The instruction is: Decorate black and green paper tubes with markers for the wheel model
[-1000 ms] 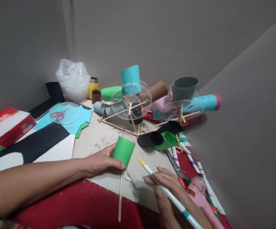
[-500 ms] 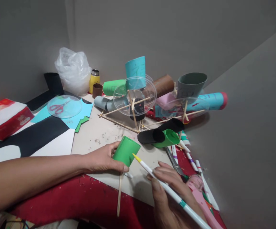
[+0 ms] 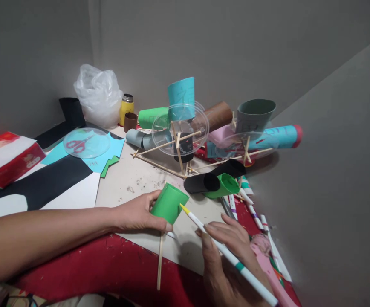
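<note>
Tilted above the pale board, a green paper tube is gripped by my left hand, thumb in front and fingers behind. My right hand holds a white marker with a yellow-coloured tip, which points at the tube's right side; whether it touches I cannot tell. A thin wooden stick stretches below the tube toward me. Beyond my hands lie a black paper tube and another green tube.
Stick frames with clear plastic discs stand behind, among coloured paper tubes. At left lie black paper, red-handled scissors and a red-white packet. A plastic bag and yellow jar stand at the back; markers lie right.
My right hand has shifted slightly left and up, bringing the marker tip closer to the tube's right edge. My left hand and the green tube have hardly moved.
</note>
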Motion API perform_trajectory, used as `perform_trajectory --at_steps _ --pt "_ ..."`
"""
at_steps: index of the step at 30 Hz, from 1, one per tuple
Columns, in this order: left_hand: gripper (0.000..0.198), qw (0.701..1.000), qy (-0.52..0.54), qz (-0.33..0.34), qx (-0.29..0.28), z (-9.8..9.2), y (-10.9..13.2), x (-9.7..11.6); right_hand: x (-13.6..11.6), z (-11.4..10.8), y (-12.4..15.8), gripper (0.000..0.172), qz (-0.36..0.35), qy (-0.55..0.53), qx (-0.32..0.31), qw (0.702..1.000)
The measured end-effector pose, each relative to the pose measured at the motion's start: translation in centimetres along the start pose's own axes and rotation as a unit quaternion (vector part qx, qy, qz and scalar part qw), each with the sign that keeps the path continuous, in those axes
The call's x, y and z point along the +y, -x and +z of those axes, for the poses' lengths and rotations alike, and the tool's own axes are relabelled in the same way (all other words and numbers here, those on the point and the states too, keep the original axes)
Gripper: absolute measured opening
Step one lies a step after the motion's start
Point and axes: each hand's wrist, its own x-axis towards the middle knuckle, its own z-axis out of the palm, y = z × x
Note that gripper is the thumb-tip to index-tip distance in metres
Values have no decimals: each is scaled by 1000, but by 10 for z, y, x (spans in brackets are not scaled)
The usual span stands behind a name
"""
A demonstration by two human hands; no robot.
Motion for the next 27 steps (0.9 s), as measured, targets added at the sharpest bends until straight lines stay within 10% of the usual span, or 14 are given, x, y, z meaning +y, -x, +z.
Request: perform_trajectory --at_steps 27 --pt "69 997 -75 19 15 -1 1 -1 -4 2 -5 20 -12 29 -32 999"
